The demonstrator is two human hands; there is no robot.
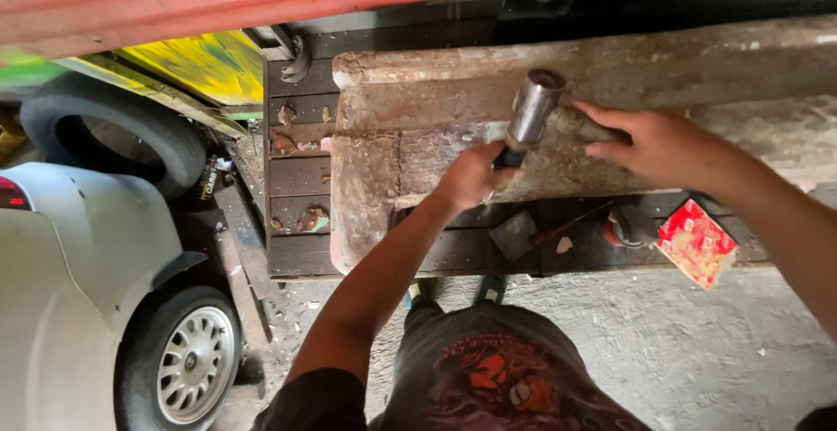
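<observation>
At frame centre, the left hand [473,176] grips a steel-headed hammer [532,110] over a worn, rust-stained metal panel [610,74] lying across a dark wooden slatted bench [298,178], with the right hand [663,145] pressed on the panel just right of it. At the bench's lower right edge lies a small red printed box [696,243], with a flat scraper [516,234] to its left. A white car [78,248] fills the lower left, a loose black tyre [113,130] above it.

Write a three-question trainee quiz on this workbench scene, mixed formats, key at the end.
1. True or false: the left hand grips the hammer.
2. Where does the right hand rest? A) on the tyre B) on the worn metal panel C) on the red packet
3. Fill in: the small red packet lies on the dark wooden ____, on the person's right.

Key: 1 true; 2 B; 3 bench.
</observation>
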